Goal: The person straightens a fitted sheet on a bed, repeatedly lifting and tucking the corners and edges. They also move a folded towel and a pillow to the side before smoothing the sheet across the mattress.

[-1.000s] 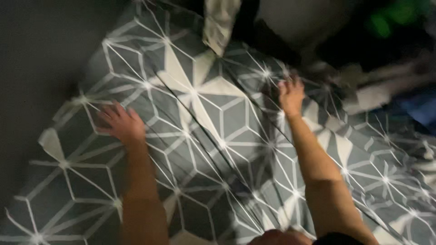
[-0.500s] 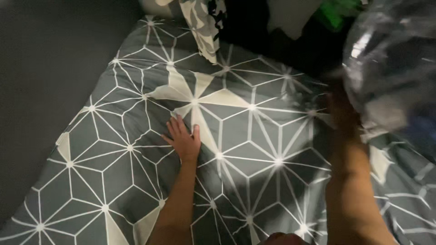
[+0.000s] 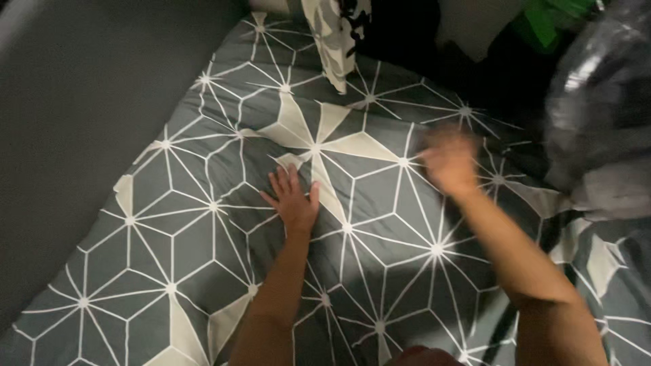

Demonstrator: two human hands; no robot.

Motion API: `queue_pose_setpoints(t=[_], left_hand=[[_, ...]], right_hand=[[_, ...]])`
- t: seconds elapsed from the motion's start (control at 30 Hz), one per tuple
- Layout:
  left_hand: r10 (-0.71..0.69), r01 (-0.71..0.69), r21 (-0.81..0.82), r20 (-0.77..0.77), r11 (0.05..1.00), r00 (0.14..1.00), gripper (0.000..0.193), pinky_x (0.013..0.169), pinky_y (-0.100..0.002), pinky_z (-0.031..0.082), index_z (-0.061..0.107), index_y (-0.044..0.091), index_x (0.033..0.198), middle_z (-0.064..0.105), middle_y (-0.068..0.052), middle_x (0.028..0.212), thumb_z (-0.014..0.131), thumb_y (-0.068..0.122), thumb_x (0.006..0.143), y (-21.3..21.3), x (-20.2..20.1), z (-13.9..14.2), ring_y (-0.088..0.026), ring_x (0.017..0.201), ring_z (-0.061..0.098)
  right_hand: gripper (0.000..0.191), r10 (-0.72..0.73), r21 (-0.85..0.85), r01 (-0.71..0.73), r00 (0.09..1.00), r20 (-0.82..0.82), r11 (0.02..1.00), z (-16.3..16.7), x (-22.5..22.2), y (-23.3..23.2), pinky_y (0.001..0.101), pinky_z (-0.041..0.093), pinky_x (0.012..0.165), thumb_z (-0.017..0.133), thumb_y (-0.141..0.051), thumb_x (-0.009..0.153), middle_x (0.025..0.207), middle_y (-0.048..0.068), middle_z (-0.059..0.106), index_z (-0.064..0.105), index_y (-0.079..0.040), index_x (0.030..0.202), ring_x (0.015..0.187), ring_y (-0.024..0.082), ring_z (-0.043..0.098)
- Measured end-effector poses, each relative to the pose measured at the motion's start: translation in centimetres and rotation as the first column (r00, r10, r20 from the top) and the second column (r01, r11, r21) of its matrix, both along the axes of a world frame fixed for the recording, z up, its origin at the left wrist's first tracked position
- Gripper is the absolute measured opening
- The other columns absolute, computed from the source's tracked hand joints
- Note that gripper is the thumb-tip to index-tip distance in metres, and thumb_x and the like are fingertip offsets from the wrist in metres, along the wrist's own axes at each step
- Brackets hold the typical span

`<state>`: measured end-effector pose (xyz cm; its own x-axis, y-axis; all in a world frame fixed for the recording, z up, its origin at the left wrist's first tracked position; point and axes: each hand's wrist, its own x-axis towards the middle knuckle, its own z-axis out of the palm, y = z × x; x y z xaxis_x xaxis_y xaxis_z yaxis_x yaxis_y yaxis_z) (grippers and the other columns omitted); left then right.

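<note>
The left hand (image 3: pixel 293 200) lies flat and open on the grey bedcover (image 3: pixel 203 224) with white star lines, fingers spread, gripping nothing. The right hand (image 3: pixel 447 161) is lifted above the cover and blurred; it seems open and empty, though I cannot tell for sure. A patterned pillow (image 3: pixel 336 37) stands at the bed's far end, near a shiny plastic bag (image 3: pixel 600 115).

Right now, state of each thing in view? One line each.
Left hand: open, flat on the cover, fingers spread.
Right hand: open, blurred, holding nothing; contact with the cover can't be told.
Bed cover: spread out, a few creases.
Pillow: at the far end, propped up.
Clear plastic bag: crumpled, at the right edge.
</note>
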<state>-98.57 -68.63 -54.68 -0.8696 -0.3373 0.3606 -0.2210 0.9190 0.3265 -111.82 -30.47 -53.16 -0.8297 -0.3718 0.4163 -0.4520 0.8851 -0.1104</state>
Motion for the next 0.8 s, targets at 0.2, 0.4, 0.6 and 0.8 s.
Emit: queue_pose_setpoints(t=[0.2, 0.4, 0.6, 0.8], left_hand=[[0.017, -0.017, -0.014, 0.034, 1.000, 0.999, 0.075, 0.113, -0.080, 0.013, 0.042, 0.013, 0.154, 0.037, -0.022, 0.161, 0.060, 0.054, 0.094, 0.1, -0.1, 0.7, -0.047, 0.152, 0.027], [-0.010, 0.001, 0.098, 0.092, 0.995, 0.996, 0.078, 0.114, -0.079, 0.011, 0.042, 0.013, 0.154, 0.036, -0.022, 0.161, 0.062, 0.054, 0.090, 0.0, 0.1, 1.2, -0.046, 0.151, 0.026], [-0.031, 0.021, 0.169, 0.055, 0.985, 0.998, 0.078, 0.113, -0.078, 0.008, 0.042, 0.012, 0.155, 0.036, -0.024, 0.161, 0.064, 0.052, 0.091, -0.3, -0.1, 1.9, -0.047, 0.151, 0.024], [-0.079, 0.058, 0.332, 0.049, 0.941, 0.996, 0.063, 0.119, -0.072, 0.017, 0.052, 0.014, 0.148, 0.050, -0.012, 0.153, 0.062, 0.043, 0.094, -1.6, -0.7, 3.4, -0.037, 0.144, 0.043]], right_hand=[[0.053, 0.047, -0.034, -0.040, 0.963, 0.264, 0.999, 0.5, -8.0, -12.0, 0.0690, 0.017, 0.121, 0.049, -0.041, 0.104, 0.161, 0.015, 0.042, 0.055, -0.013, 0.148, 0.150, 0.042, 0.030], [0.060, -0.142, 0.124, 0.090, 0.839, 0.525, 0.988, 1.8, -19.5, -17.6, 0.0719, 0.014, 0.119, 0.049, -0.047, 0.102, 0.163, 0.017, 0.038, 0.050, -0.013, 0.151, 0.151, 0.043, 0.027], [0.068, -0.435, 0.037, 0.441, 0.861, 0.266, 0.897, 1.9, -17.2, -20.7, 0.0749, 0.010, 0.117, 0.049, -0.053, 0.100, 0.164, 0.019, 0.034, 0.045, -0.012, 0.154, 0.153, 0.044, 0.024], [0.076, -0.080, -0.025, 0.088, 0.970, 0.228, 0.996, -1.7, -2.1, -28.8, 0.0778, 0.007, 0.115, 0.050, -0.059, 0.099, 0.166, 0.020, 0.030, 0.039, -0.011, 0.157, 0.154, 0.045, 0.021]])
